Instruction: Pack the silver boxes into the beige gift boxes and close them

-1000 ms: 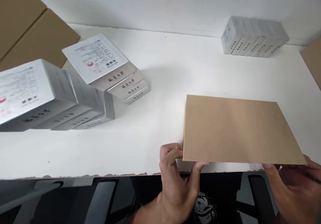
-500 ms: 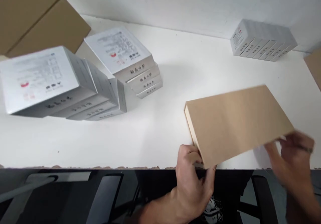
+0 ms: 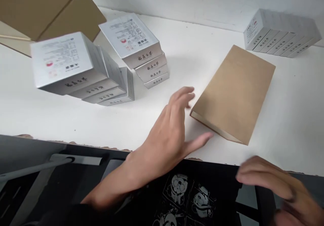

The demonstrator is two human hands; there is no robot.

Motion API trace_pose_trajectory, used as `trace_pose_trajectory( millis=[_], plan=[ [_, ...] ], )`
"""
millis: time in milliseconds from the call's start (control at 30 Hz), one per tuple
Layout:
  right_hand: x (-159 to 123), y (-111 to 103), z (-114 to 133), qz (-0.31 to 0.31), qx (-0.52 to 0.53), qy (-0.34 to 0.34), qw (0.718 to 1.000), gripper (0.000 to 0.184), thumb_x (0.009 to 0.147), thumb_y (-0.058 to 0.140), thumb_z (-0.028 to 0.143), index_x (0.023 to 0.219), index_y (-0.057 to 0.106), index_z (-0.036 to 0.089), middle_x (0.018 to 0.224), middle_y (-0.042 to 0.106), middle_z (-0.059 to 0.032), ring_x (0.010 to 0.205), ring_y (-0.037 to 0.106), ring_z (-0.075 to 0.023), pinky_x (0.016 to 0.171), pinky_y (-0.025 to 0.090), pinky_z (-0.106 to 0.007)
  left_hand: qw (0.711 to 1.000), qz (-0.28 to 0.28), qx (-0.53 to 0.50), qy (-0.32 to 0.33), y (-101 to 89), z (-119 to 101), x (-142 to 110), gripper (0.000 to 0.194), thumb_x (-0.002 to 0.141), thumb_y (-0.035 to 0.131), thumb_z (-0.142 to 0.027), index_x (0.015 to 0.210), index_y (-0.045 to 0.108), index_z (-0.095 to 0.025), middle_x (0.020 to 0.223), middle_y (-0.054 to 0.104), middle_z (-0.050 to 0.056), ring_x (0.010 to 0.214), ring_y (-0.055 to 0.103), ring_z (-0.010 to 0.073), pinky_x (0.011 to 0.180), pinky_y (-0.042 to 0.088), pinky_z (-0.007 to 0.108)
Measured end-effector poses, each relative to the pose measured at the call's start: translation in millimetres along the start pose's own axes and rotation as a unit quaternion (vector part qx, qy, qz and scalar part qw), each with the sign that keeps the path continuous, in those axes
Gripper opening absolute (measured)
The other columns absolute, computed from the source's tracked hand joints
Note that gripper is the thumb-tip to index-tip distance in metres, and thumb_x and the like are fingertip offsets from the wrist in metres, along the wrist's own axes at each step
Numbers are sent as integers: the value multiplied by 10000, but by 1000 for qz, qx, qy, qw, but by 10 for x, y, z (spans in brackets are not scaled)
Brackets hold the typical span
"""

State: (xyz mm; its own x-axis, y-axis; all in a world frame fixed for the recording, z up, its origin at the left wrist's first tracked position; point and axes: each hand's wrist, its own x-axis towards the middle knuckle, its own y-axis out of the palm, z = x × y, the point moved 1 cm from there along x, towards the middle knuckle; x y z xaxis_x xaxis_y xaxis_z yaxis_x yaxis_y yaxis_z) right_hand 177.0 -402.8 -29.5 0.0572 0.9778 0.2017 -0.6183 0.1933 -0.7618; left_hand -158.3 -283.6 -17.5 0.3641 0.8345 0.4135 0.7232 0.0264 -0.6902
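- Found the flat brown box (image 3: pixel 235 94) at 3 o'clock, lying on the white table (image 3: pixel 101 124), long sides slanted toward 1 o'clock.
- Saw the left hand (image 3: pixel 168 131) just below the dial's centre, empty, thumb and fingers spread wide by the near left corner of the box (touching or barely apart, could not tell).
- Saw the right hand (image 3: pixel 280 183) at 4 o'clock, blurred, fingers bent together, apart from the box; could not tell the width of its grip.
- Judged light, even pressure on opposite edges the best handling, with the box kept flat and the thin corners spared from knocks.
- Read dark characters, probably 福鼎白茶, on the left stack of white boxes (image 3: pixel 63 62) at 10 o'clock and on the second stack (image 3: pixel 131 36) at 11 o'clock.
- Made out what looked like WHITE TEA and a red mark on the second stack's top; found the fine print illegible.
- Noticed similar lettering, too small to read surely, on the row of white boxes (image 3: pixel 278 33) at 2 o'clock.
- Spotted no writing on the brown box's upper face.
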Motion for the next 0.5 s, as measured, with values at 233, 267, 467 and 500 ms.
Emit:
trace_pose_trajectory(
  millis=[233, 267, 467, 500],
  plan=[
    [394, 418, 300, 134, 98, -65, 984, 756, 968, 567, 841, 1470, 627, 279, 1436, 657, -131, 1359, 640, -359, 1047, 635, -479, 988, -42, 146, 33, 461, -184, -24, 451, 1101, 584, -257, 1528, 486, -149, 1328, 701, 162, 1000, 752, 242, 842, 698, 427],
    [401, 427, 287, 168, 107, -85, 976, 756, 992, 529, 834, 1520, 593, 297, 1465, 652, -119, 1366, 642, -349, 1055, 634, -473, 988, -60, 142, 31, 499, -236, -43, 423, 1101, 572, -223, 1507, 505, -130, 1305, 713, 165, 948, 745, 224, 809, 698, 413],
    [304, 338, -114, 77, 98, -58, 990, 683, 1029, 520, 758, 1594, 492, 374, 1482, 596, -110, 1299, 659, -347, 1057, 616, -531, 995, 48, -53, 65, 514, -602, -63, 288, 1051, 614, -234, 1324, 705, -210, 1333, 754, 134, 1086, 772, 268, 888, 692, 442],
    [290, 323, -206, 30, 81, -32, 996, 675, 1005, 594, 720, 1580, 492, 381, 1481, 571, -112, 1311, 638, -362, 1103, 572, -589, 984, 104, -103, 100, 475, -640, -56, 242, 1033, 652, -285, 1253, 751, -270, 1291, 779, 81, 1082, 786, 268, 885, 693, 427]
  ],
)
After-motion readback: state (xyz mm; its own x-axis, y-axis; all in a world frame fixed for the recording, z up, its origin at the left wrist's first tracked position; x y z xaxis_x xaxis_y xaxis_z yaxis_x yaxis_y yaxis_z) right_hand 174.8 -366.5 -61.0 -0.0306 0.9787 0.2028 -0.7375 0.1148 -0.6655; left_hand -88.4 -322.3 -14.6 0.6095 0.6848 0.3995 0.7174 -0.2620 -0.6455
